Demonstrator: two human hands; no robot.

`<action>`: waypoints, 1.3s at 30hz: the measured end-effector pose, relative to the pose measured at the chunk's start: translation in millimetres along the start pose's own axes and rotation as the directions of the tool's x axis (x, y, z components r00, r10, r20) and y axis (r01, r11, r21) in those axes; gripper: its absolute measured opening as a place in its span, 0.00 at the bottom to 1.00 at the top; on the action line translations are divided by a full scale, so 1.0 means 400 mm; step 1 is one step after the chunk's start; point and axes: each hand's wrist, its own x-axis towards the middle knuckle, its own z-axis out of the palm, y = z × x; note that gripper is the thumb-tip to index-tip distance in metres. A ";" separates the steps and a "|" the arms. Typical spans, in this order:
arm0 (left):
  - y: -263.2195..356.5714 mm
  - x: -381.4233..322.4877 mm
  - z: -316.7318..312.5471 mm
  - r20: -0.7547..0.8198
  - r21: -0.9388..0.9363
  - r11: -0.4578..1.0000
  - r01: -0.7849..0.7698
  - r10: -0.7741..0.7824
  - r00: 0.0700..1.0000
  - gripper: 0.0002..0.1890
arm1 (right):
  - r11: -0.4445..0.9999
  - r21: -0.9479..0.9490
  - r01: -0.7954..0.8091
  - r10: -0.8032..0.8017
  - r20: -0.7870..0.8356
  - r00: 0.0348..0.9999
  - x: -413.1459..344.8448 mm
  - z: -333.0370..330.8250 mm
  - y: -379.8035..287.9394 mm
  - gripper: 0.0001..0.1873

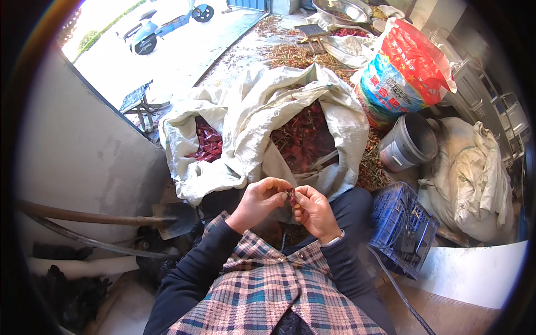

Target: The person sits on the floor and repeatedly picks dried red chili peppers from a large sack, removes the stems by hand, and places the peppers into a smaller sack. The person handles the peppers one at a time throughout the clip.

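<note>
Between the fingertips of both hands is a small dried red chili pepper (292, 197), held just above my lap. My left hand (264, 201) pinches its upper end with thumb and forefinger. From the other side my right hand (314, 209) grips it, fingers curled. Beyond them stands a large white woven sack (255, 138), its rim rolled back around dark red dried chilies (303, 142) with stalks. To its left, a smaller white sack (178, 138) holds glossy red chili pods (208, 140).
A shovel (178, 220) lies at left, by the wall. At right are a blue plastic crate (391, 222), a grey bucket (406, 142), a printed red-and-blue sack (398, 75) and a bulky white sack (469, 176). Folding stools (140, 102) and a scooter (163, 29) are farther off.
</note>
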 end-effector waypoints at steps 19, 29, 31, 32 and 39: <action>-0.057 -0.031 0.042 -0.169 0.251 0.961 -0.115 0.160 0.973 0.16 | 0.179 -0.874 0.452 -0.547 0.293 0.784 -0.025 0.053 -0.002 0.07; -0.049 -0.039 0.041 -0.043 0.288 0.957 0.036 -0.025 0.999 0.11 | 0.670 -0.682 0.293 -0.401 0.000 0.916 -0.054 0.050 -0.013 0.05; -0.046 -0.052 0.053 -0.089 0.009 0.992 0.129 -0.127 0.988 0.11 | 0.713 -0.647 0.271 -0.361 -0.007 0.933 -0.054 0.054 -0.013 0.05; -0.043 -0.050 0.054 -0.118 -0.058 0.991 0.119 -0.125 0.985 0.10 | 0.754 -0.604 0.258 -0.347 -0.032 0.937 -0.053 0.054 -0.016 0.05; -0.024 -0.036 0.054 -0.177 -0.048 0.999 -0.003 -0.006 0.984 0.10 | 0.585 -0.727 0.358 -0.435 0.091 0.896 -0.057 0.055 -0.018 0.06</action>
